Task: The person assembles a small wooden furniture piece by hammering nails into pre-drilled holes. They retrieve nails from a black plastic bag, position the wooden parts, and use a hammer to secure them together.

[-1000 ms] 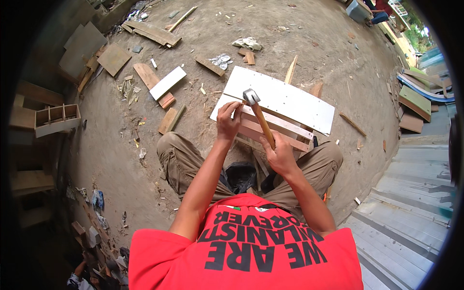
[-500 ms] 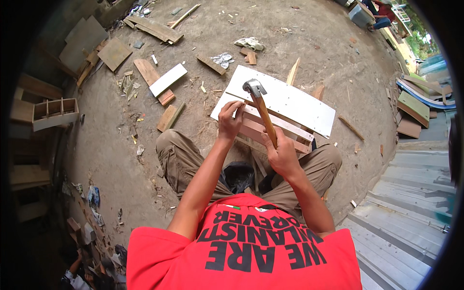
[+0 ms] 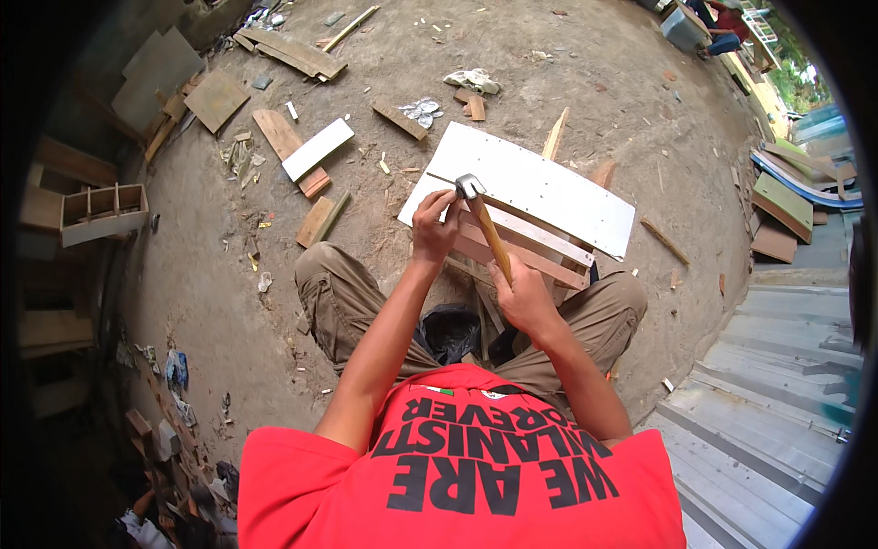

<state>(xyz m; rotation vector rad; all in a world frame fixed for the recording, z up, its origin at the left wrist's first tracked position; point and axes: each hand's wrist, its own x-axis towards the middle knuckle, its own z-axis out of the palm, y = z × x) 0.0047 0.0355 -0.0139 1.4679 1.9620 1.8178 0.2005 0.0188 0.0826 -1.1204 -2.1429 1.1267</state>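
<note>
My right hand (image 3: 527, 295) grips the wooden handle of a claw hammer (image 3: 491, 236). The hammer's metal head is close beside the fingertips of my left hand (image 3: 434, 225). Those fingers are pinched together at the left end of a pale wooden strip (image 3: 549, 240); whatever they hold is too small or hidden to make out. The strip belongs to a wooden piece lying in front of my crossed legs. Just beyond it is a white panel (image 3: 558, 194) with a row of small dark dots. A narrower white strip runs along the panel's near side.
To the left lie a brown plank (image 3: 276, 137) with a white board (image 3: 318, 150) across it, and short wood offcuts (image 3: 316, 221). A black container (image 3: 450, 335) sits between my legs. Corrugated metal sheets (image 3: 759, 384) spread at right. A wooden tray with dividers (image 3: 105, 215) stands far left.
The hammer head has come down and slightly left, close to my left fingertips. My right hand has shifted a little left and down with it; my left hand has barely moved.
</note>
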